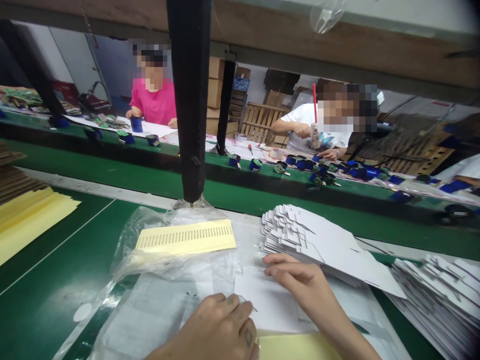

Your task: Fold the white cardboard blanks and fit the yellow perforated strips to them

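Near the bench's front edge, our right hand [300,285] presses flat, fingers extended, on a white card blank [262,300]; our left hand [217,330] rests curled beside it, holding nothing visible, on green bench [56,280].

Flat white die-cut card [262,300] on plastic, beside fanned card stack [322,245]

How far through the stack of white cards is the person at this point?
Done: nothing shows as a finished pile, so the count cannot be told. In hand: one white card lies flat on the plastic sheet, with the left hand at its near edge and the right hand pressing on it. Left: a fanned stack of white cards beside the right hand, another stack farther right, and the yellow label sheet.
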